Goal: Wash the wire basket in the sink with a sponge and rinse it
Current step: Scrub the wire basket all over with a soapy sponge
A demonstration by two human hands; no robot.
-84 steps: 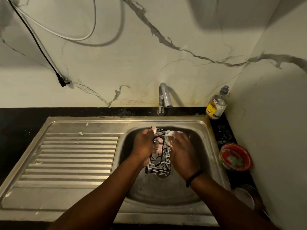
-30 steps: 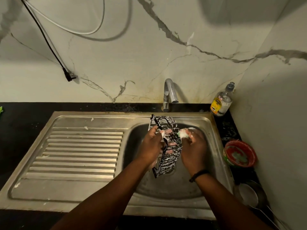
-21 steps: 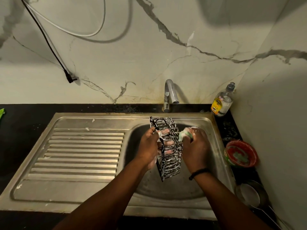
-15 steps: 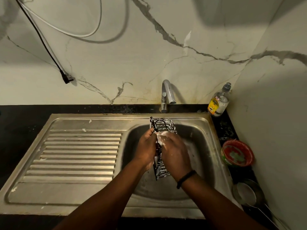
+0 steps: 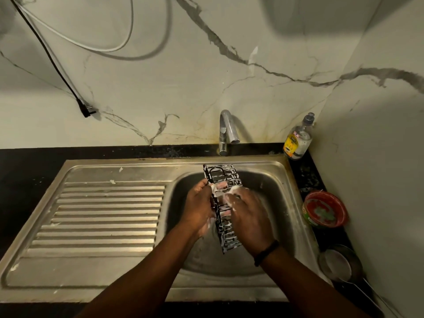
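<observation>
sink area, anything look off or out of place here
One oddity: a black cable hangs down the wall with its plug loose, above the sink's drainboard. White flecks dot the drainboard rim. The tap shows no running water while the foamy wire basket is scrubbed.

This is a home kitchen. A shiny metal sink (image 5: 291, 180) with a ridged draining side sits in a black worktop (image 5: 27, 171). A tap (image 5: 226, 131) stands behind it, with a soap bottle (image 5: 298, 140) by the marble wall (image 5: 160, 88).
</observation>
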